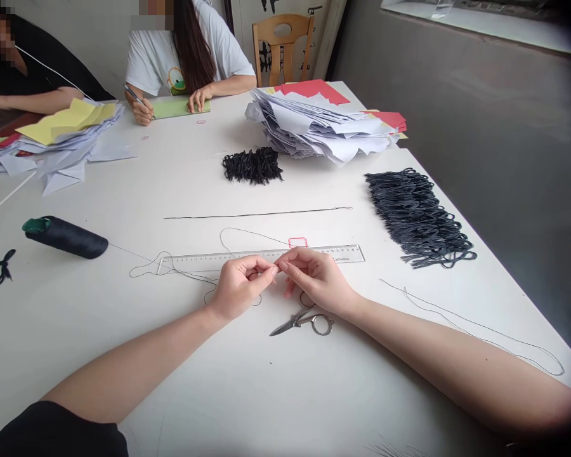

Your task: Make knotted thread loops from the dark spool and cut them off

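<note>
My left hand and my right hand meet fingertip to fingertip over a clear ruler. Both are closed in a pinch on fine dark thread, which curves away behind them; the pinched part itself is mostly hidden by the fingers. More thread lies in loose loops left of my left hand and runs to a dark thread spool on its side. Below my right hand lie small metal scissors, blades apart, one handle ring partly covered. A straight dark cord lies beyond the ruler.
Dark looped thread bundles lie in rows at right, with a smaller pile farther back. Paper stacks stand behind. A loose thread lies by my right forearm, a small black knot far left. Two people sit across the table.
</note>
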Tool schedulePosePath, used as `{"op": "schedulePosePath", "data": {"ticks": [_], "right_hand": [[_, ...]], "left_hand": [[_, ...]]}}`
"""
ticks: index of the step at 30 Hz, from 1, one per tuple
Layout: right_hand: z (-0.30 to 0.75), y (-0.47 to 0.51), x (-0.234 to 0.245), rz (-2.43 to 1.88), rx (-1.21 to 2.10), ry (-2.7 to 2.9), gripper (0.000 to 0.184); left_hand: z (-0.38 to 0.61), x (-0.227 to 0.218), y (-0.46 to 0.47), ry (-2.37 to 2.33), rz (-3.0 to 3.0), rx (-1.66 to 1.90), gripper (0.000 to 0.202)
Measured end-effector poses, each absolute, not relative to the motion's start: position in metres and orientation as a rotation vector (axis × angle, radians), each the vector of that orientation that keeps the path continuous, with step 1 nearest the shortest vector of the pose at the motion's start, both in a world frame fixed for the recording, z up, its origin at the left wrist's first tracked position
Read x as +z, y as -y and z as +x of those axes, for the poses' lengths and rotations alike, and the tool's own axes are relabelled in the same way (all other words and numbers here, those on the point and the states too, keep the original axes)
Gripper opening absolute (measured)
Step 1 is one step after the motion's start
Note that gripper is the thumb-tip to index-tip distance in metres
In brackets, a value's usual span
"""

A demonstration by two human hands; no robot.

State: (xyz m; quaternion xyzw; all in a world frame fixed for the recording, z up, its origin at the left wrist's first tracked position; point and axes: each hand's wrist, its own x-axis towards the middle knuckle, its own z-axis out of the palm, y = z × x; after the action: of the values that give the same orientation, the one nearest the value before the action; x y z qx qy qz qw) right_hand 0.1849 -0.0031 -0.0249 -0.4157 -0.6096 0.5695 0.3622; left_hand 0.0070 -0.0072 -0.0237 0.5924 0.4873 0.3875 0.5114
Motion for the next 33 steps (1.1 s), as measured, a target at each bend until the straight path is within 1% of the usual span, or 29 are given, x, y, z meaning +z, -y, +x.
{"op": "schedulePosePath", "data": {"ticks": [11, 20, 23, 28, 33], "right_hand": [[0.185, 0.0029, -0.0251, -1.108, 1.429, 1.607, 0.022], [0.1851, 0.0031, -0.0247, -1.112, 1.419, 1.617, 0.026], [0.1845, 0.0028, -0.0232, -1.096, 1.478, 1.555, 0.028], [0.1835, 0.0019, -0.0228, -1.058, 1.681, 1.403, 0.029], [0.1818, 0.0031, -0.0226, -1.075, 1.716, 1.329, 0.03]], "left_hand": [[0.0076, -0.0218, 0.006, -1.153, 1.395, 0.926, 0.019], [0.0079, -0.0212, 0.0058, -1.151, 1.393, 0.903, 0.02], [0.0079, -0.0214, 0.0059, -1.154, 1.403, 0.918, 0.021], [0.0078, -0.0219, 0.0072, -1.2, 1.444, 0.979, 0.02], [0.009, -0.0219, 0.0093, -1.208, 1.472, 1.013, 0.019]]}}
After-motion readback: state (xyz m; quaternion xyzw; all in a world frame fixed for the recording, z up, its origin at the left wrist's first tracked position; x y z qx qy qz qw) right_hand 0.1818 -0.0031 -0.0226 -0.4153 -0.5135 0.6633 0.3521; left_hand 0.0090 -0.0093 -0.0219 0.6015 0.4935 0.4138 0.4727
